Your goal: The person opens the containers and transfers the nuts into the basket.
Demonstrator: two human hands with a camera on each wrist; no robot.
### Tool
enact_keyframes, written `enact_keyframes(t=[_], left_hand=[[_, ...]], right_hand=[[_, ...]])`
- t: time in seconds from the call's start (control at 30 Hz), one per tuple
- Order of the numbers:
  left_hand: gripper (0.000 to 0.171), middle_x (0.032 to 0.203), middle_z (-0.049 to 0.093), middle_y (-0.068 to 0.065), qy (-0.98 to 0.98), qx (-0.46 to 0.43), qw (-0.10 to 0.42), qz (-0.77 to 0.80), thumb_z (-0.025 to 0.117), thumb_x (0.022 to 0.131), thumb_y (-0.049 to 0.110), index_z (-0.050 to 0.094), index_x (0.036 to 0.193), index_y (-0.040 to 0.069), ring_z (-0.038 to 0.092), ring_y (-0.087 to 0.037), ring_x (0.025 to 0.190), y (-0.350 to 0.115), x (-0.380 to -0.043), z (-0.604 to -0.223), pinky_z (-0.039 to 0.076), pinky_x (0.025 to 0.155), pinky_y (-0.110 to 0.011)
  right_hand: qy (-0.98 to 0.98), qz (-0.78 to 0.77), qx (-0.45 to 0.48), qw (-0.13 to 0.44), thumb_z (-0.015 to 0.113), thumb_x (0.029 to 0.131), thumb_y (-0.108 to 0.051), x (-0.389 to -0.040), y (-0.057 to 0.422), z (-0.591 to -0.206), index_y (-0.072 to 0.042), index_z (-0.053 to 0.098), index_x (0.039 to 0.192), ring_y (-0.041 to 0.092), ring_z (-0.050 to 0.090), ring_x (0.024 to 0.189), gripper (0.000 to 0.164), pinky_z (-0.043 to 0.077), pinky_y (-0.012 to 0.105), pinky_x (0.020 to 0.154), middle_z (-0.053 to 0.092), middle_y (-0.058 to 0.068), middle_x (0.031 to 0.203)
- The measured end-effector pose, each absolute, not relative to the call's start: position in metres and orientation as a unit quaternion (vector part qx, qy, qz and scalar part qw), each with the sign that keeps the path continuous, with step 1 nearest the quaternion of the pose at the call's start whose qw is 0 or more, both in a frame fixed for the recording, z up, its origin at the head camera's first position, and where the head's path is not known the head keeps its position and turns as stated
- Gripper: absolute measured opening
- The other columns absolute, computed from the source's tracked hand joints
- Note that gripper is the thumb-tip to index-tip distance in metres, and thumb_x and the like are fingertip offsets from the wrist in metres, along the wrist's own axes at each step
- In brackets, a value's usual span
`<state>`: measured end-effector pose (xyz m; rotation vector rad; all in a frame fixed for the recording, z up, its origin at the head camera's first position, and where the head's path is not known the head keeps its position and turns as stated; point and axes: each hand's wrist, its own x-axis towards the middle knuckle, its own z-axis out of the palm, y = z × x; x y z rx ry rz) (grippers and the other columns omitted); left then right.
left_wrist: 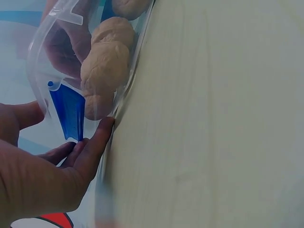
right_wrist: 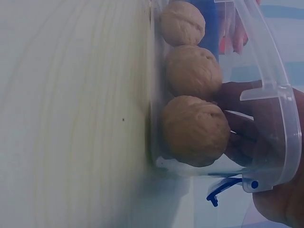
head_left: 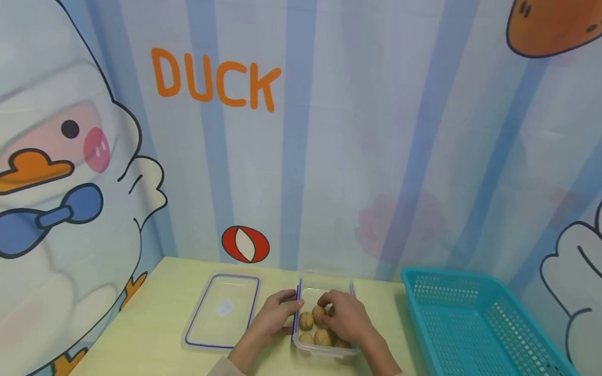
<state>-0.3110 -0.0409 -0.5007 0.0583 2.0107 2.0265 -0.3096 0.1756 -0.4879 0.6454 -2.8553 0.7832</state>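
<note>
A clear plastic food container (head_left: 327, 351) with blue latches stands on the table, several walnuts (head_left: 323, 337) inside it. My left hand (head_left: 274, 315) holds its left side, thumb at the rim and fingers along the outer wall by a blue latch (left_wrist: 71, 111). Reaching in over the right side, my right hand (head_left: 346, 317) has curled fingers around a walnut (head_left: 319, 314). In the right wrist view its fingers (right_wrist: 242, 135) show through the clear wall behind a row of walnuts (right_wrist: 194, 130); the far fingertips are hidden.
Left of the container lies a clear lid (head_left: 211, 326) with a blue seal. A turquoise perforated basket (head_left: 475, 334) stands at the right. Behind the pale yellow table (head_left: 155, 313) hangs a striped cartoon curtain (head_left: 329, 156).
</note>
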Motion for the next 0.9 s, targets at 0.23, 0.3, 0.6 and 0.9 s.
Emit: enact_keyframes(t=[0.23,0.3,0.6,0.9], left_hand=[[0.066,0.156,0.046,-0.029,0.7,0.019,0.143,0.699,0.067,0.105,0.023,0.04,0.156,-0.008,0.047,-0.053,0.14,-0.0408,-0.3127,-0.4992,0.06,0.093,-0.057],[0.065,0.155,0.047,-0.029,0.702,0.017,0.142,0.697,0.067,0.105,0.022,0.041,0.155,-0.008,0.048,-0.053,0.139,-0.0405,-0.3127,-0.4986,0.06,0.091,-0.056],[0.065,0.155,0.048,-0.028,0.704,0.013,0.143,0.696,0.068,0.104,0.024,0.042,0.155,-0.007,0.049,-0.052,0.138,-0.0381,-0.3133,-0.4997,0.06,0.092,-0.056],[0.066,0.155,0.048,-0.028,0.7,0.014,0.144,0.7,0.068,0.104,0.024,0.041,0.155,-0.007,0.048,-0.052,0.139,-0.0412,-0.313,-0.4987,0.06,0.093,-0.057]], right_hand=[[-0.938,0.269,0.215,0.049,0.085,0.088,-0.016,-0.3108,0.1763,-0.4866,-0.014,0.077,0.106,0.018,0.071,0.083,0.019,0.058,0.04,0.071,0.073,-0.003,0.1],[-0.936,0.276,0.215,0.046,0.084,0.089,-0.017,-0.3108,0.1766,-0.4861,-0.013,0.077,0.106,0.019,0.071,0.084,0.019,0.059,0.041,0.072,0.074,-0.003,0.101],[-0.928,0.309,0.204,0.043,0.083,0.09,-0.017,-0.3098,0.1808,-0.4874,-0.012,0.074,0.11,0.023,0.074,0.09,0.023,0.06,0.047,0.079,0.075,0.0,0.107],[-0.915,0.345,0.207,0.031,0.081,0.093,-0.018,-0.31,0.1802,-0.485,-0.012,0.073,0.111,0.024,0.074,0.091,0.021,0.06,0.046,0.082,0.074,0.0,0.109]])
